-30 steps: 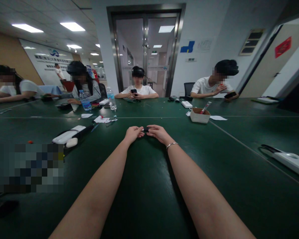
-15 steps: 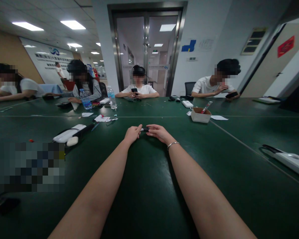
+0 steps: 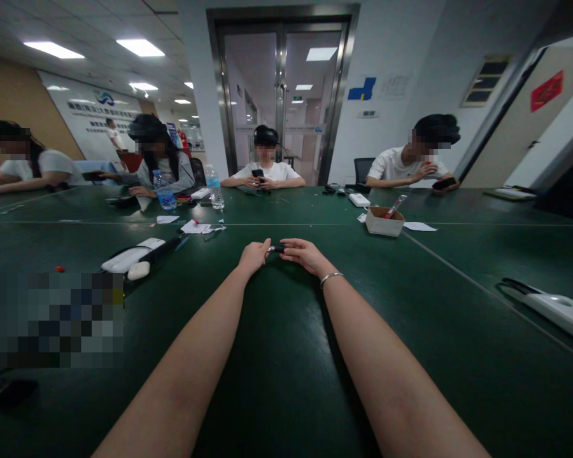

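Both my arms stretch out over the dark green table [image 3: 286, 356]. My left hand [image 3: 254, 256] and my right hand [image 3: 304, 253] meet at the middle of the table. Between their fingertips is a small dark object [image 3: 277, 248], pinched from both sides. It is too small to name. A thin bracelet [image 3: 330, 277] circles my right wrist.
A small cardboard box [image 3: 384, 221] with a red-tipped tool stands ahead to the right. White devices [image 3: 127, 259] lie to the left, another white device [image 3: 558, 310] at the right edge. Water bottles [image 3: 214, 188] and paper scraps [image 3: 193, 227] sit farther off. Several people sit along the far side.
My hands have stayed together on the small dark object. The left fingers have shifted slightly. The view has barely moved.
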The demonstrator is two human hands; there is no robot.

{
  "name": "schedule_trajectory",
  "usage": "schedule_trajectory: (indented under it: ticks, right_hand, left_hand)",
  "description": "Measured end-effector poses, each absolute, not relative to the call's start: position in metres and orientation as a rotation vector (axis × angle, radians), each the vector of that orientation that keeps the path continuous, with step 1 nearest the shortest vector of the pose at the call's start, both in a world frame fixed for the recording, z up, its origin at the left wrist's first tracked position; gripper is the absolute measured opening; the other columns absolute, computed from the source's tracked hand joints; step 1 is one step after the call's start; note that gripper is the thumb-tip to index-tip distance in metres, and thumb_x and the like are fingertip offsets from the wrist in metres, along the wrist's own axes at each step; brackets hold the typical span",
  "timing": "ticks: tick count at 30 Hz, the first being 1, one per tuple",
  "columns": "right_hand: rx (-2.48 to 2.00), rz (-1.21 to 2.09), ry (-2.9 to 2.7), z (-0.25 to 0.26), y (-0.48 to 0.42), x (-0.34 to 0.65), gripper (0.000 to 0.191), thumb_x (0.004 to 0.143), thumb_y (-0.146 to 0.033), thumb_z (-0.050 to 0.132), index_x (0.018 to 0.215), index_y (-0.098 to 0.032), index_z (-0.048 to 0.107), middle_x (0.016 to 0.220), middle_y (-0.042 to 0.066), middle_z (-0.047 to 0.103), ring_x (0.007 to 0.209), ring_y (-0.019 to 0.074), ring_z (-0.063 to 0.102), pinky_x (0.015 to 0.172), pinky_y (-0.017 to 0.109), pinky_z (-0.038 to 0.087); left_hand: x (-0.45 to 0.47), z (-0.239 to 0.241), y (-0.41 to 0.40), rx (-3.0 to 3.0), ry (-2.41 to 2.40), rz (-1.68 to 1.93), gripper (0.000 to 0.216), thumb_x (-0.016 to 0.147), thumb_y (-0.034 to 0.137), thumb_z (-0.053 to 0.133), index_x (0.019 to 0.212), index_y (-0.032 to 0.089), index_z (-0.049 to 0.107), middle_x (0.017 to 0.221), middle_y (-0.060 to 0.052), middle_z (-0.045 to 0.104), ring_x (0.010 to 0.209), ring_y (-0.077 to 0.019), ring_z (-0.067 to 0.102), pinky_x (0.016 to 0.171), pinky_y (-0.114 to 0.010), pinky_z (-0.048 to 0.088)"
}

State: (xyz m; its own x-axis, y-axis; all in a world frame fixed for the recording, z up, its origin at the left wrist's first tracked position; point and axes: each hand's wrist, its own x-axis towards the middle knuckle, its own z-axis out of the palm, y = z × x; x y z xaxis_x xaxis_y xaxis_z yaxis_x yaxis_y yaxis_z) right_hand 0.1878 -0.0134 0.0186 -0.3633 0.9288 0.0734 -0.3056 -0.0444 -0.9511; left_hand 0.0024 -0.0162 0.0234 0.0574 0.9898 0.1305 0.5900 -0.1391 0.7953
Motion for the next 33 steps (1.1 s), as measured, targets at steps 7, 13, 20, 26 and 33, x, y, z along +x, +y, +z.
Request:
schedule_trajectory:
  ticks: [7,13,20,26,33]
  right_hand:
    - [-0.764,1.577,-1.242,0.02,-0.015,0.188,0.033,0.071,0.005,0.06,0.097,-0.015,0.067,0.098,0.005,0.062,0.078,0.0116,0.065,0.08,0.026,0.057]
    - [-0.745,1.562,-1.247,0.018,-0.013,0.188,0.034,0.07,0.006,0.06,0.096,-0.015,0.067,0.095,0.004,0.062,0.079,0.0117,0.065,0.078,0.025,0.057]
    - [-0.75,1.549,-1.229,0.02,-0.016,0.187,0.034,0.068,0.007,0.06,0.092,-0.016,0.067,0.095,0.003,0.063,0.079,0.0117,0.064,0.077,0.026,0.057]
    - [-0.748,1.538,-1.251,0.021,-0.016,0.186,0.033,0.068,0.006,0.061,0.091,-0.016,0.067,0.093,0.002,0.063,0.079,0.0118,0.064,0.077,0.026,0.057]
    - [-0.789,1.562,-1.223,0.022,-0.016,0.188,0.026,0.074,0.003,0.059,0.094,-0.014,0.065,0.088,0.004,0.064,0.069,0.012,0.066,0.071,0.025,0.059]
  left_hand:
    - [0.002,0.02,-0.01,1.754,1.576,0.915,0.055,0.084,0.059,0.033,0.051,0.019,0.052,0.041,0.0,0.048,0.042,-0.0152,0.048,0.051,-0.027,0.033]
    - [0.003,0.019,-0.009,1.716,1.57,0.911,0.054,0.084,0.06,0.034,0.055,0.019,0.054,0.044,0.0,0.05,0.042,-0.0153,0.047,0.051,-0.028,0.034]
    - [0.003,0.019,-0.006,1.726,1.543,0.909,0.055,0.084,0.059,0.033,0.049,0.019,0.05,0.041,0.0,0.046,0.041,-0.0149,0.046,0.05,-0.027,0.032]
    - [0.002,0.021,-0.008,1.757,1.556,0.876,0.055,0.083,0.059,0.035,0.048,0.019,0.049,0.041,0.0,0.047,0.041,-0.0146,0.045,0.05,-0.027,0.032]
    - [-0.001,0.011,-0.002,1.685,1.466,0.958,0.053,0.082,0.06,0.037,0.054,0.018,0.053,0.044,0.0,0.05,0.04,-0.0125,0.045,0.048,-0.025,0.034]
